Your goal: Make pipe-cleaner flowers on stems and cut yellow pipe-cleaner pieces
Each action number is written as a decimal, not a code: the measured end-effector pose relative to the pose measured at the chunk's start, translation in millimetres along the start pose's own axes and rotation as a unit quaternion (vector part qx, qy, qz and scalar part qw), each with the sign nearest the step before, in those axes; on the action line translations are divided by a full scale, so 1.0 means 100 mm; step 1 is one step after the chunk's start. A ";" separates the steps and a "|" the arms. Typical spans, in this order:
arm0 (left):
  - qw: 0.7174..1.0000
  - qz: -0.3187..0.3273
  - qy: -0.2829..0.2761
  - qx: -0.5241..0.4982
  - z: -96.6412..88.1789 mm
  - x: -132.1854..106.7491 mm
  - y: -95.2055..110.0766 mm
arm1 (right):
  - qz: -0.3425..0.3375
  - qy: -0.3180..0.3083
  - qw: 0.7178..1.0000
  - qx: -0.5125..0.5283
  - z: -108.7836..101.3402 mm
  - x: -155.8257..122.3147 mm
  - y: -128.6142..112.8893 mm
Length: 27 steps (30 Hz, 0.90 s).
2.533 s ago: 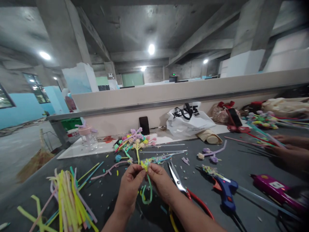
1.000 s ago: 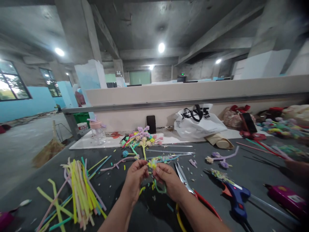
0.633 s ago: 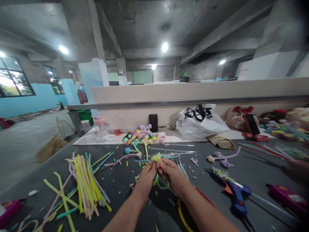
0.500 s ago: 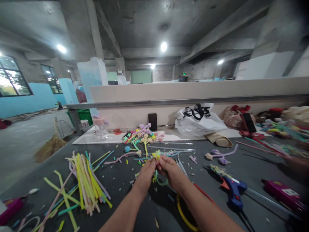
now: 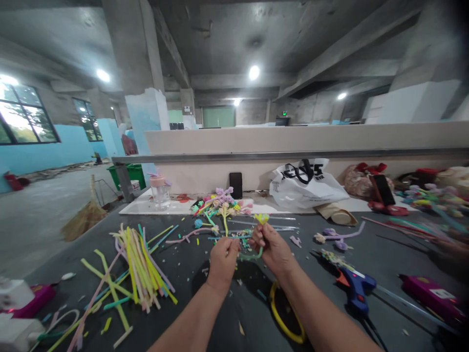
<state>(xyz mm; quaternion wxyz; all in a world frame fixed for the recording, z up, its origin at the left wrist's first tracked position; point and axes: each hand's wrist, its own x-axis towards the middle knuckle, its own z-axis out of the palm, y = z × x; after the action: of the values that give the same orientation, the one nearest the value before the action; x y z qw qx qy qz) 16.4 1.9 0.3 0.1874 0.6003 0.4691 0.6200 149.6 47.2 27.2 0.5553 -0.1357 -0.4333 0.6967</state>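
My right hand (image 5: 275, 248) is closed around a small yellow pipe-cleaner flower (image 5: 261, 218), whose head stands up above the fingertips. A green fuzzy pipe-cleaner stem (image 5: 252, 256) curves below it, from the right hand across to the left. My left hand (image 5: 223, 259) is pinched at the stem's other end; its fingertips are partly hidden. Just beyond the hands lies a heap of finished pipe-cleaner flowers (image 5: 223, 198) in several colours. Below my right wrist are yellow-handled scissors (image 5: 271, 298), partly covered by the forearm.
A bundle of pipe cleaners (image 5: 141, 269) lies at left. To the right are a blue glue gun (image 5: 357, 288), a purple flower stem (image 5: 346, 234) and a purple device (image 5: 432, 296). A bottle (image 5: 160, 193), phone (image 5: 235, 186) and white bag (image 5: 308, 186) stand behind. Another person's hand (image 5: 454, 244) is far right.
My hands, close together before, have moved apart. The right hand has risen to the right with the yellow flower, and the green stem now stretches between them. The view has shifted slightly left.
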 end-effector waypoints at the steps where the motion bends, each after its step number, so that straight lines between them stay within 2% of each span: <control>1: 1.000 0.011 -0.006 0.006 0.01 -0.01 -0.01 | -0.003 0.008 1.000 0.011 -0.03 0.01 -0.02; 7: 0.996 0.074 -0.052 0.016 0.03 -0.05 0.05 | -0.014 0.035 0.998 0.059 -0.20 0.10 -0.08; 12: 0.998 0.063 -0.018 0.013 0.00 0.00 0.03 | -0.020 0.052 0.995 0.081 -0.29 0.14 -0.10; 15: 0.999 0.029 0.038 0.009 -0.02 0.05 -0.04 | -0.021 0.060 0.994 0.085 -0.33 0.15 -0.11; 19: 0.990 -0.052 0.131 0.008 -0.10 0.12 -0.16 | -0.036 0.065 0.994 0.084 -0.37 0.16 -0.14; 23: 0.977 -0.130 0.169 -0.012 -0.20 0.15 -0.24 | -0.051 0.062 0.994 0.077 -0.40 0.18 -0.18; 27: 0.966 -0.169 0.191 -0.049 -0.25 0.17 -0.29 | -0.046 0.052 0.995 0.070 -0.40 0.18 -0.18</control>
<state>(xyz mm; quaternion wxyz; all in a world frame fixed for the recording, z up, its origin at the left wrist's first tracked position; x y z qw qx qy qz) -19.8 20.3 -9.6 0.2260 0.3729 0.5598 0.7047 181.8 81.0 22.6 0.6165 -0.1120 -0.3597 0.6913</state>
